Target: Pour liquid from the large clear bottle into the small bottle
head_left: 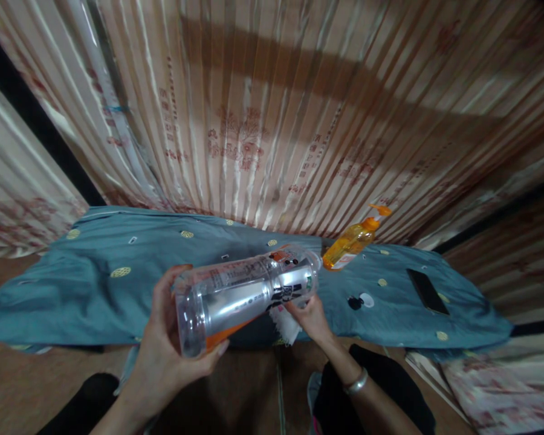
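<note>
Above teal printed fabric (149, 251), I'm holding a clear, silver-labelled plastic bottle (247, 299).
Left hand (163, 347) is cupping its base, right hand (315, 318) its shoulder; likely light, slick.

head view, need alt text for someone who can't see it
A person's left hand holds a clear plastic bottle sideways by its base end, with the right hand at the other end, near a white cloth. Beyond, on teal patterned fabric, are an orange pump bottle and a dark flat object, before pleated curtains.
</note>
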Available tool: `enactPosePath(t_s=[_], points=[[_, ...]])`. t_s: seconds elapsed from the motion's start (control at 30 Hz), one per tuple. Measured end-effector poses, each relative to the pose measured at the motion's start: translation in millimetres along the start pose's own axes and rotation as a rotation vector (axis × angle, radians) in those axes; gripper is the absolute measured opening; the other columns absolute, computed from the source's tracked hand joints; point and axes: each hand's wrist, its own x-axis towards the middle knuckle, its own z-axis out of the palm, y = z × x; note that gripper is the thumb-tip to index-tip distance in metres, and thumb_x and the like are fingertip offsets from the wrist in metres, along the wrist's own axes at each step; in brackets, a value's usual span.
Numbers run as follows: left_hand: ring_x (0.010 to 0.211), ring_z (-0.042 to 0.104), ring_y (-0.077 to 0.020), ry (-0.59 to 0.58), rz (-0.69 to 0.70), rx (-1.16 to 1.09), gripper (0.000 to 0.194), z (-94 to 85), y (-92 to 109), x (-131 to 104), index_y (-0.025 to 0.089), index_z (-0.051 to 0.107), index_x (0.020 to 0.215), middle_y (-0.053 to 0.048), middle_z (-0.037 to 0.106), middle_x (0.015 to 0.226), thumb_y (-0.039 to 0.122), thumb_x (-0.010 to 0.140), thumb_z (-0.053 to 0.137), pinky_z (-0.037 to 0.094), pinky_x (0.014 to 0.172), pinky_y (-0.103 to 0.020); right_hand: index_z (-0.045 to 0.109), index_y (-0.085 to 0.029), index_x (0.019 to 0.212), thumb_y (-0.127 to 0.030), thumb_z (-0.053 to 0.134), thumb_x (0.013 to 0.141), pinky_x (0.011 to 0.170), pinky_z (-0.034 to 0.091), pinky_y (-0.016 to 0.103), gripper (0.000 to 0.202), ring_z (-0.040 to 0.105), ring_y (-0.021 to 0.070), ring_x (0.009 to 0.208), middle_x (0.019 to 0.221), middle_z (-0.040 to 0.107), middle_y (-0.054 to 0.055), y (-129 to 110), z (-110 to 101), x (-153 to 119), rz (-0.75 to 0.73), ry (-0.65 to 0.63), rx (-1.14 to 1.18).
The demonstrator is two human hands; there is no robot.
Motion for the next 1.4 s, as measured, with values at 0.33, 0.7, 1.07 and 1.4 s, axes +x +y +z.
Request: enactPosePath(t_s=[0.33,0.7,1.07,1.4], points=[[0.109,0.072,-0.0323,-0.007,-0.022,-0.019,0.089,1.4,5,0,0.024,0.041,0.141,-0.008,0.069,0.123,0.037,0.062,0.079,0.061,0.094,-0.044,0.068,-0.017,0.085,-0.054,0.078,0.065,0.073,0.06,0.042,0.044,0.072,0.0284,0.078,0.086,0.078,0.012,2,-1,0,0.002,-0.007,-0.001],[0.11,0.072,-0.0319,-0.003,-0.017,-0.008,0.089,0.9,2,0,0.023,0.04,0.142,-0.01,0.068,0.126,0.036,0.062,0.078,0.062,0.092,-0.044,0.068,-0.017,0.086,-0.06,0.078,0.064,0.066,0.059,0.036,0.049,0.073,0.0274,0.074,0.081,0.077,0.011,-4,-5,-2,-0.001,0.014,-0.091],[0.107,0.073,-0.0358,-0.003,-0.029,-0.057,0.092,2.4,2,0,0.023,0.04,0.142,-0.011,0.07,0.122,0.036,0.06,0.081,0.062,0.091,-0.049,0.068,-0.018,0.093,-0.062,0.081,0.064,0.074,0.059,0.04,0.055,0.073,0.0308,0.08,0.088,0.079,0.012,-7,-7,-4,-0.002,-0.036,-0.04],[0.108,0.072,-0.0337,-0.015,-0.041,-0.037,0.089,1.2,4,1,0.023,0.041,0.14,-0.009,0.07,0.123,0.037,0.061,0.08,0.061,0.093,-0.048,0.067,-0.019,0.104,-0.059,0.083,0.062,0.083,0.059,0.045,0.06,0.073,0.0327,0.093,0.101,0.078,0.012,-11,-11,-8,-0.013,-0.061,-0.048]])
